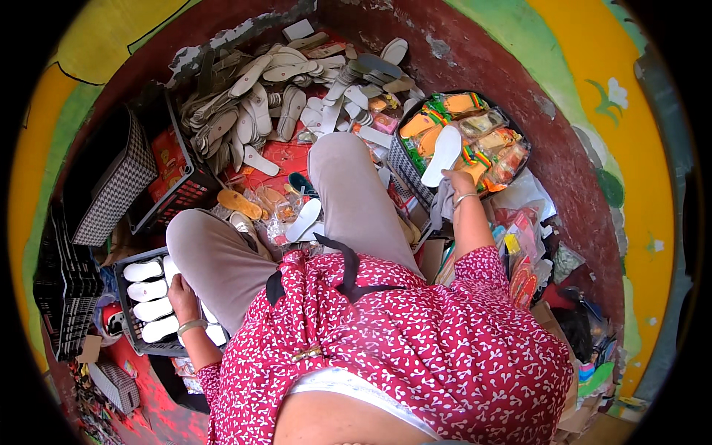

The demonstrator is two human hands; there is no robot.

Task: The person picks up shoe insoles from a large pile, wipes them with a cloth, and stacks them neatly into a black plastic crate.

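Observation:
My right hand [461, 183] is closed on the lower end of a white shoe sole [444, 152], tilted over a checked basket. A bunched grey cloth [443, 202] hangs from the same hand. The basket [415, 176] holds several packaged orange soles [467, 103] with striped bands. To my left, a black crate [133, 326] carries white soles [150, 290] in rows. My left hand [182, 298] reaches over its inner side, fingers together at the end of another white sole [171, 268]. My knee lies close beside that hand, and the fingertips are partly hidden.
A large heap of pale soles [259, 89] lies against the dark red wall [475, 44]. Between my legs are an orange sole [239, 203], a white sole [304, 220] and plastic wrappings. Black crates [178, 194] stand at left; packets [523, 245] are piled at right.

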